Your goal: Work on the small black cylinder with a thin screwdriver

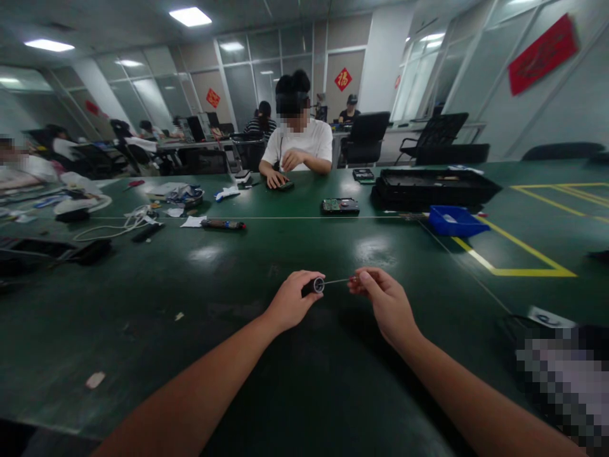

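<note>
Above the table, in the middle of the head view, my left hand (290, 301) is closed around a short black cylinder (314, 287) whose ringed, silvery open end shows. My right hand (383, 298), a little to its right, pinches the red end of a thin metal rod (337, 281). The rod spans the gap between my hands, and its left tip meets the cylinder's end or overlaps it; I cannot tell which. My fingers partly hide both things.
Across the green table (266, 374) a person (299, 143) handles a small dark device. A hard drive (340, 205), a black tray (432, 187) and a blue bin (457, 221) lie ahead. To the left are an electric screwdriver (223, 225) and a white cable (128, 225).
</note>
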`<state>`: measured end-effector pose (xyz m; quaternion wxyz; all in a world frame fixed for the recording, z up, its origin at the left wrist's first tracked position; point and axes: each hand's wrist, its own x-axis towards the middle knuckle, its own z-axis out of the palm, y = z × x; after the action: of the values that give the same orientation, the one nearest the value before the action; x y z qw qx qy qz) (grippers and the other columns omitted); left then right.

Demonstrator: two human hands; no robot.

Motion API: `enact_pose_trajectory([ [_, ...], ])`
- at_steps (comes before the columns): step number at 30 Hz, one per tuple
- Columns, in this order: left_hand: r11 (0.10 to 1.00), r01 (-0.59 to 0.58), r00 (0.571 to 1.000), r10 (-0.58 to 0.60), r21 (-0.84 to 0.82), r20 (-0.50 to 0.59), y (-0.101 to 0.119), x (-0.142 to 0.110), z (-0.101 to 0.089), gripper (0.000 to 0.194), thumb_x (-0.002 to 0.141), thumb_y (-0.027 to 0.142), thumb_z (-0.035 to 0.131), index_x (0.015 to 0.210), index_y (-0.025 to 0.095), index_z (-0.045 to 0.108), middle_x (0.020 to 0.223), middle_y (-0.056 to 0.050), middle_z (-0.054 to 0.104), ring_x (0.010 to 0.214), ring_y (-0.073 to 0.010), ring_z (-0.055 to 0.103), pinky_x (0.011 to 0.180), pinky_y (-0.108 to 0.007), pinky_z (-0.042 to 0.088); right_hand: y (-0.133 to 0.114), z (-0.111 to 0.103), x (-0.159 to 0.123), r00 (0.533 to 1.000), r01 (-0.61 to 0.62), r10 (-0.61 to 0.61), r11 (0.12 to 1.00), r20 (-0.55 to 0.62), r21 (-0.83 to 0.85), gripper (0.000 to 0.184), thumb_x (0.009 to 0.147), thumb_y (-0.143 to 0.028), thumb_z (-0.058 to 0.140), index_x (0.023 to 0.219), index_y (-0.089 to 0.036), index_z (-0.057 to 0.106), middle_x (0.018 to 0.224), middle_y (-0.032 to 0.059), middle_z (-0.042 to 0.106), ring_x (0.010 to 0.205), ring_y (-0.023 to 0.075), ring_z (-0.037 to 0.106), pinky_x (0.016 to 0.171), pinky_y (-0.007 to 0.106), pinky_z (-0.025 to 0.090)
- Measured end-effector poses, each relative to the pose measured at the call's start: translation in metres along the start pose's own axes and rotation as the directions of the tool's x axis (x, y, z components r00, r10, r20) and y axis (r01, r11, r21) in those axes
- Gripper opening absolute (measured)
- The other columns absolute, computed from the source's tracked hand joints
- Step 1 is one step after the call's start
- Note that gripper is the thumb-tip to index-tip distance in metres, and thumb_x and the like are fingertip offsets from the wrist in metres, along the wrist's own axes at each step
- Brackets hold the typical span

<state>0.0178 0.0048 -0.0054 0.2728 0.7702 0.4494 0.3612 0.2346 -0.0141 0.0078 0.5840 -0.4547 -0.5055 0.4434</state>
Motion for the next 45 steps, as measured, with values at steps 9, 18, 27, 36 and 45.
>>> enact_pose_trajectory([
  [9,0.999,0.042,0.999,-0.042,-0.01,0.004,0.001,0.001,-0.002,0.039,0.084,0.017,0.071,0.121,0.027,0.067,0.124,-0.004,0.066,0.12,-0.0225,0.056,0.108,-0.043,0.044,-0.008,0.003,-0.004,1.0,0.02,-0.021,0.997,-0.011,-0.08,0.03,0.089,-0.047,0.066,0.099,-0.018,0.068,0.084,0.0066,0.072,0.076,0.0206,0.067,0.077,0.039,0.055],
  [18,0.997,0.08,0.996,-0.079,-0.015,0.026,0.004,0.0,-0.004,0.038,0.085,0.017,0.069,0.122,0.028,0.067,0.125,-0.004,0.065,0.122,-0.0224,0.056,0.109,-0.044,0.043,-0.017,0.003,-0.003,1.0,0.015,-0.02,0.981,-0.022,-0.192,0.033,0.091,-0.052,0.062,0.096,-0.02,0.067,0.083,0.0075,0.073,0.074,0.022,0.068,0.075,0.039,0.057],
  [27,0.997,0.068,0.998,-0.068,-0.038,-0.004,0.002,0.002,-0.003,0.039,0.083,0.015,0.07,0.12,0.026,0.067,0.124,-0.004,0.066,0.12,-0.0211,0.057,0.109,-0.041,0.042,-0.015,0.003,0.003,0.999,0.026,-0.033,0.981,-0.032,-0.194,0.031,0.09,-0.049,0.063,0.093,-0.019,0.068,0.079,0.0063,0.072,0.071,0.0205,0.067,0.071,0.036,0.055],
  [36,0.999,0.039,0.999,-0.04,-0.008,-0.005,0.001,0.0,-0.002,0.039,0.084,0.016,0.071,0.121,0.025,0.067,0.123,-0.004,0.066,0.119,-0.0215,0.057,0.108,-0.041,0.043,-0.02,0.005,-0.003,0.996,0.077,-0.087,0.949,-0.019,-0.307,0.03,0.091,-0.049,0.063,0.093,-0.019,0.068,0.075,0.0056,0.072,0.068,0.0205,0.068,0.068,0.035,0.053],
  [45,1.0,-0.011,1.0,0.012,0.026,-0.018,0.004,0.0,-0.002,0.038,0.085,0.017,0.07,0.122,0.025,0.066,0.124,-0.004,0.066,0.119,-0.0221,0.058,0.108,-0.041,0.044,-0.02,0.001,-0.006,0.989,0.112,-0.145,0.869,-0.031,-0.483,0.033,0.091,-0.052,0.06,0.094,-0.021,0.07,0.076,0.0056,0.074,0.068,0.0213,0.07,0.064,0.033,0.05],
])
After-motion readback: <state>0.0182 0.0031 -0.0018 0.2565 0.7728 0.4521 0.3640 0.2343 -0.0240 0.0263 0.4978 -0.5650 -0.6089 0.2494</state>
